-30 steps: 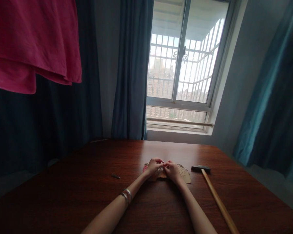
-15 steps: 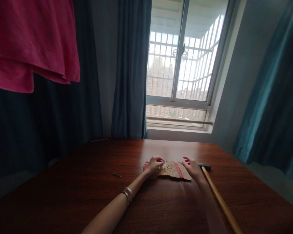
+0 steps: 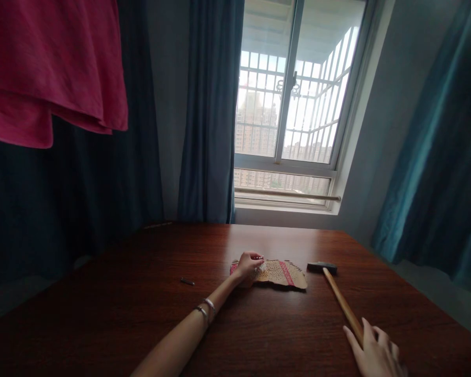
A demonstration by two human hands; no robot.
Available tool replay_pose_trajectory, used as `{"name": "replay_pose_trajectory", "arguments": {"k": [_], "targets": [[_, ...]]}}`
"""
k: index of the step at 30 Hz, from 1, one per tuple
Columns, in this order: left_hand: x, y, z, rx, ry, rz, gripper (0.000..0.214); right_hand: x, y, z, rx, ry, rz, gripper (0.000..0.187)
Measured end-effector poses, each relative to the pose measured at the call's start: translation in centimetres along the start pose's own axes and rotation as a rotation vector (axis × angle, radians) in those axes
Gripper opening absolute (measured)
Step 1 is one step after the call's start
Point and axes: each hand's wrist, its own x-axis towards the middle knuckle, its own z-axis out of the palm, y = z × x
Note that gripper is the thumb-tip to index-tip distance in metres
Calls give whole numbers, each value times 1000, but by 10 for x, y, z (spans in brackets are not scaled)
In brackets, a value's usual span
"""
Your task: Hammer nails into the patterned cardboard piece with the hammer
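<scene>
Smooth-looking as it is, the desk (image 3: 235,337) could let things skid if they are bumped. The hammer (image 3: 339,297) lies right of its middle, head toward the far right corner, handle slanting toward the near right; lifted so far back from the head, it might dip or swing. The cardboard (image 3: 275,273), with 1 reddish strip (image 3: 286,273) across it, lies midway between the side edges, nearer the far edge; its wavy near side may let it rock when pressed. The right hand (image 3: 379,350) straddles the handle with thumb and fingers spread, not wrapped round the wood, so a hasty lift could slip. The left hand (image 3: 248,264) sits at the cardboard's left part, fingers curled, and a stray hammer blow could catch it; at this size I cannot tell whether its tips pinch anything.

The widest room to move opens toward the near edge, between the left forearm (image 3: 186,331) and the right hand. Less lies leftward, where a small metal rod (image 3: 187,281) could be brushed. Cardboard and hammer head are near each other, the tightest gap.
</scene>
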Motion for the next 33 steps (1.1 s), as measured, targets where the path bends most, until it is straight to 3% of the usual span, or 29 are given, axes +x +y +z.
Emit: {"name": "replay_pose_trajectory", "arguments": {"k": [5,9,14,17,20,22,24,27,33], "targets": [[-2,4,-1,12,16,7,27,0,-5,-11,8,18,-98,30],[-1,2,-1,32,27,9,27,3,1,-12,110,-31,-130,27],[0,0,-1,19,25,10,25,22,16,-7,390,-244,-20,28],[-1,0,-1,11,19,9,26,32,16,-9,562,-276,111,32],[-1,-1,-1,6,17,15,25,31,3,-17,812,-250,244,44],[0,-1,-1,12,22,22,24,26,-11,-26,1051,-301,336,60],[0,-1,-1,34,28,20,23,19,-27,-35,1337,-429,409,75],[1,-2,0,63,30,7,24,13,-49,-49,1690,-639,428,80],[0,-2,0,47,27,20,25,7,-83,-70,1837,-824,385,77]]}}
